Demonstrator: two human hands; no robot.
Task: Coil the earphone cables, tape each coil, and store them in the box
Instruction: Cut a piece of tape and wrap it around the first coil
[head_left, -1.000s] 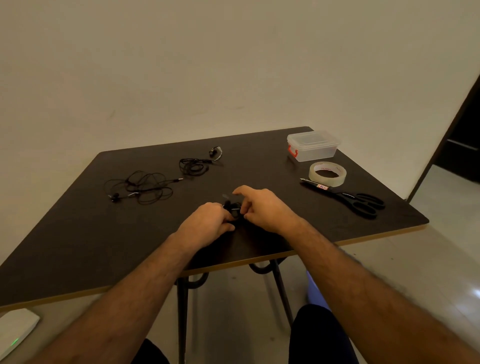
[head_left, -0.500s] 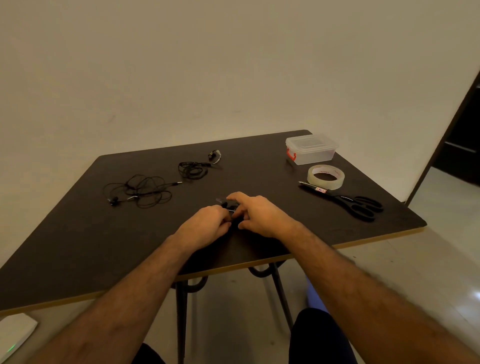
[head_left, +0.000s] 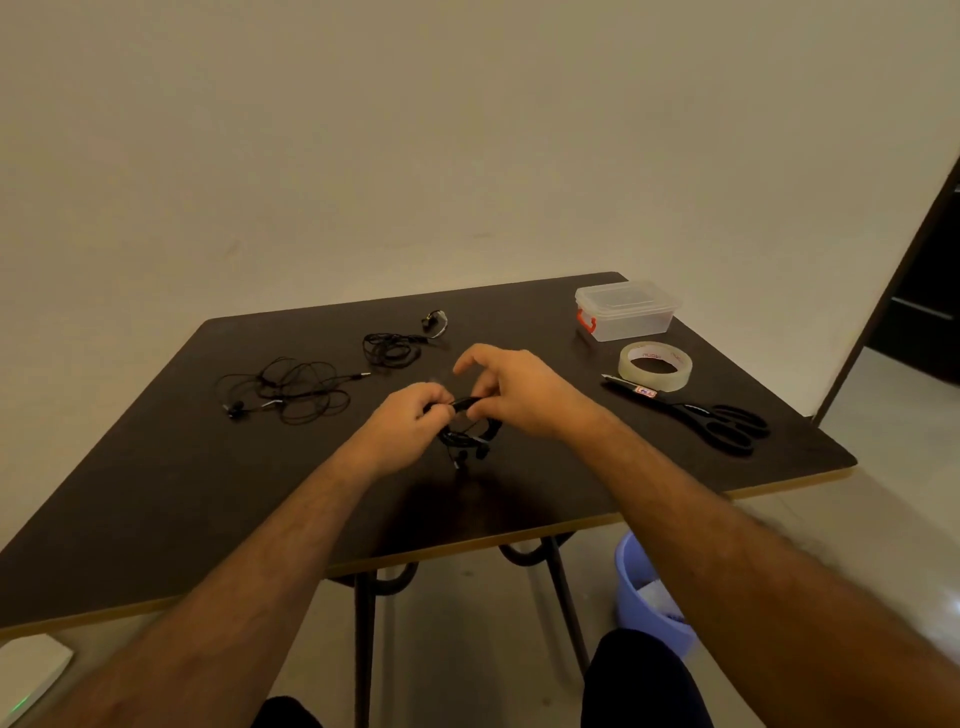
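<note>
Both hands hold a coiled black earphone cable (head_left: 464, 437) just above the middle of the dark table (head_left: 156, 499). My left hand (head_left: 410, 415) pinches the coil's top from the left. My right hand (head_left: 511, 389) grips it from the right with thumb and fingers, index finger raised. The earbuds dangle below the coil. A loose tangled black earphone (head_left: 291, 387) lies at the left. A smaller bunched earphone (head_left: 397, 345) lies behind the hands. The clear lidded box (head_left: 626, 310) with a red latch stands closed at the back right.
A roll of clear tape (head_left: 655, 366) lies in front of the box. Black scissors (head_left: 717, 422) and a pen (head_left: 631, 386) lie near the right edge. A blue bin (head_left: 644, 592) stands on the floor under the table's front right. A white device (head_left: 31, 670) sits low left.
Both hands have lifted the coil slightly off the table, and the loop with its earbuds now shows below the fingers. My right index finger has risen.
</note>
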